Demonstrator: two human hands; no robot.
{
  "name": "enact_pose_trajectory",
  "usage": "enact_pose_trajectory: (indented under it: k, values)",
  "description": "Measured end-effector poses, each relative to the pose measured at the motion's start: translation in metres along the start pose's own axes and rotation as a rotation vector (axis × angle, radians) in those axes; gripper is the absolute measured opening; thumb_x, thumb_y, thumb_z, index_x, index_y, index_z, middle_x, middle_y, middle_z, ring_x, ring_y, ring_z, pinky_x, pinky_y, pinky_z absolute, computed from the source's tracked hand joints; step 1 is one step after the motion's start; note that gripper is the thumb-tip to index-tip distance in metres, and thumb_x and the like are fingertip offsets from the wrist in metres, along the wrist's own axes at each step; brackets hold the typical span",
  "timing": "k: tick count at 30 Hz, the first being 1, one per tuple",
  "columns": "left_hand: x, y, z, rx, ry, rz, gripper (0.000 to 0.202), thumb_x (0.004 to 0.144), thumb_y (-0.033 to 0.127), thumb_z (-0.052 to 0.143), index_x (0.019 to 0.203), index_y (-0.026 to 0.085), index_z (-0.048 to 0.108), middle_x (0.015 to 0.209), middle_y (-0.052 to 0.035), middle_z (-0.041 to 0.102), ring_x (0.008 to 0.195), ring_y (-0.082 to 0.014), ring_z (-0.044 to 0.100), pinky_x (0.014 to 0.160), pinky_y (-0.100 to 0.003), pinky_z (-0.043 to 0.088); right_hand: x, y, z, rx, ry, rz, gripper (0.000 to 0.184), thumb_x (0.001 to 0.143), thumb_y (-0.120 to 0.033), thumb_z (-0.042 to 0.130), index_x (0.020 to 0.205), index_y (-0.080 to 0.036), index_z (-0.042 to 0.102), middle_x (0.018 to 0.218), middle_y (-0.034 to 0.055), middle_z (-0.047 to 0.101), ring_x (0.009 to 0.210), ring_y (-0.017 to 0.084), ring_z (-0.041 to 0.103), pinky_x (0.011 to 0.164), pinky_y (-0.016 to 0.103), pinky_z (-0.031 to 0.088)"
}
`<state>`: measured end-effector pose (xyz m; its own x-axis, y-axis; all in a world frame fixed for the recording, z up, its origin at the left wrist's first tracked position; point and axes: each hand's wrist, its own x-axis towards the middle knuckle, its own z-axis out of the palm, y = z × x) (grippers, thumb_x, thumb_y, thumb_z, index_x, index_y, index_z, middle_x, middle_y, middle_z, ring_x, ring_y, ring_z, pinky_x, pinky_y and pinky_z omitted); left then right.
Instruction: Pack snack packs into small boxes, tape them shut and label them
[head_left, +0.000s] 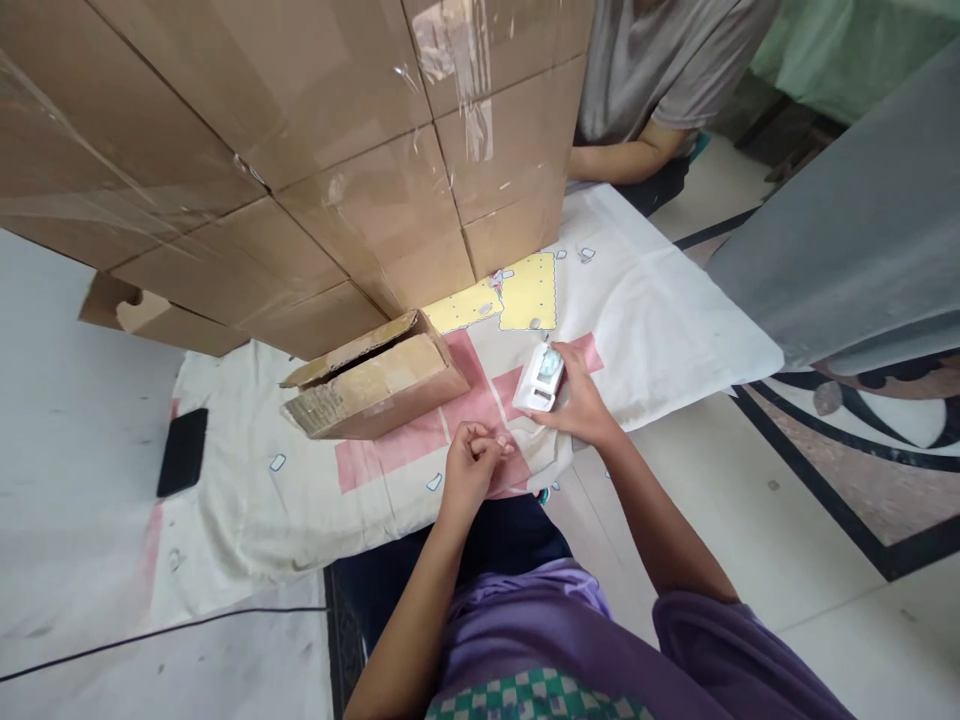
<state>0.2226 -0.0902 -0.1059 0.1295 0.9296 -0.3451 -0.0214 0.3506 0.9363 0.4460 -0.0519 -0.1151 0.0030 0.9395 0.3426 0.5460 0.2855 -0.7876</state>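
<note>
Gripping the small white device (541,377) with right hand (581,408) closed round its near end, on the cloth (660,300) at 2 o'clock from the left hand (469,465), curled shut with contents too small to tell, seemingly preparing something for the device, calling next for careful alignment.

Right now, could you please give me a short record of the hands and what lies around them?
left hand: fingers pinched together above the cloth; contents unclear
right hand: holds a small white device
beside them: open small carton on the cloth
beyond: yellow sheets, stacked cartons
far left: black phone
other person: behind the cartons
</note>
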Motion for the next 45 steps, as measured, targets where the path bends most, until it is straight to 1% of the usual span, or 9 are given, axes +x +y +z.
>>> enact_pose_trajectory:
  k: [8, 16, 19, 21, 25, 27, 34, 43, 45]
  values:
    - [-0.01, 0.022, -0.008, 0.0, 0.049, 0.136, 0.037, 0.083, 0.037, 0.075, 0.106, 0.022, 0.05, 0.075, 0.0006, 0.073, 0.069, -0.0143, 0.069, 0.073, -0.027, 0.05, 0.067, 0.06, -0.079, -0.25, 0.154, 0.077, 0.118, 0.059, -0.052, 0.09, 0.153, -0.016, 0.029, 0.15, 0.0214, 0.035, 0.145, 0.042, 0.036, 0.124, 0.061, 0.031]
    - [-0.017, 0.032, -0.022, 0.074, 0.051, 0.257, 0.029, 0.091, 0.033, 0.068, 0.111, 0.023, 0.049, 0.084, -0.0016, 0.075, 0.078, -0.0151, 0.069, 0.078, -0.029, 0.048, 0.077, 0.101, -0.086, -0.276, 0.117, 0.233, 0.125, 0.059, -0.052, 0.091, 0.155, -0.005, 0.026, 0.155, 0.0322, 0.029, 0.148, 0.048, 0.029, 0.125, 0.062, 0.022]
    - [-0.02, 0.035, -0.028, 0.098, 0.05, 0.27, 0.029, 0.093, 0.035, 0.067, 0.113, 0.024, 0.048, 0.09, -0.0034, 0.076, 0.081, -0.0163, 0.069, 0.077, -0.029, 0.047, 0.067, 0.064, -0.078, -0.359, 0.177, 0.263, 0.138, 0.06, -0.06, 0.09, 0.162, -0.009, 0.012, 0.164, 0.0337, 0.015, 0.153, 0.055, 0.009, 0.122, 0.075, 0.005]
    - [-0.022, 0.038, -0.032, 0.132, 0.067, 0.285, 0.029, 0.094, 0.036, 0.067, 0.113, 0.024, 0.049, 0.092, -0.0036, 0.077, 0.081, -0.0163, 0.068, 0.075, -0.029, 0.046, 0.056, 0.018, -0.064, -0.343, 0.208, 0.093, 0.129, 0.065, -0.064, 0.087, 0.162, -0.018, 0.016, 0.165, 0.0255, 0.022, 0.154, 0.051, 0.014, 0.122, 0.076, 0.01]
    - [-0.028, 0.043, -0.037, 0.176, 0.075, 0.319, 0.027, 0.095, 0.037, 0.066, 0.113, 0.025, 0.051, 0.094, -0.0033, 0.077, 0.078, -0.0156, 0.067, 0.071, -0.028, 0.044, 0.027, -0.085, -0.021, -0.095, -0.135, -0.22, 0.05, 0.084, -0.049, 0.077, 0.13, -0.034, 0.064, 0.148, 0.0084, 0.052, 0.143, 0.038, 0.042, 0.119, 0.064, 0.034]
    - [-0.031, 0.045, -0.039, 0.189, 0.075, 0.334, 0.028, 0.094, 0.038, 0.067, 0.114, 0.025, 0.053, 0.095, -0.0029, 0.077, 0.074, -0.0147, 0.065, 0.068, -0.027, 0.043, 0.017, -0.117, -0.003, -0.062, -0.198, -0.261, 0.03, 0.084, -0.045, 0.078, 0.111, -0.033, 0.073, 0.143, 0.0058, 0.058, 0.141, 0.037, 0.044, 0.117, 0.062, 0.038]
    - [-0.042, 0.047, -0.048, 0.14, 0.099, 0.37, 0.028, 0.093, 0.039, 0.069, 0.113, 0.026, 0.055, 0.094, -0.0021, 0.077, 0.066, -0.0128, 0.062, 0.064, -0.026, 0.042, 0.014, -0.139, 0.011, -0.116, -0.233, -0.316, 0.005, 0.09, -0.033, 0.073, 0.09, -0.029, 0.076, 0.14, 0.0037, 0.062, 0.141, 0.035, 0.041, 0.114, 0.06, 0.037]
    - [-0.047, 0.055, -0.071, 0.218, 0.136, 0.25, 0.037, 0.091, 0.046, 0.067, 0.12, 0.025, 0.057, 0.071, 0.0017, 0.072, 0.063, -0.0159, 0.065, 0.062, -0.026, 0.043, 0.02, -0.177, 0.015, -0.129, -0.207, -0.455, 0.01, 0.09, -0.021, 0.063, 0.084, -0.027, 0.067, 0.121, 0.0052, 0.067, 0.133, 0.034, 0.048, 0.11, 0.058, 0.039]
    - [-0.039, 0.063, -0.086, 0.339, 0.248, 0.273, 0.032, 0.092, 0.047, 0.065, 0.113, 0.025, 0.061, 0.068, 0.0021, 0.07, 0.06, -0.0159, 0.062, 0.062, -0.026, 0.043, 0.026, -0.183, 0.012, -0.088, -0.206, -0.433, 0.01, 0.09, -0.021, 0.063, 0.083, -0.028, 0.066, 0.124, 0.0044, 0.065, 0.134, 0.034, 0.047, 0.111, 0.058, 0.04]
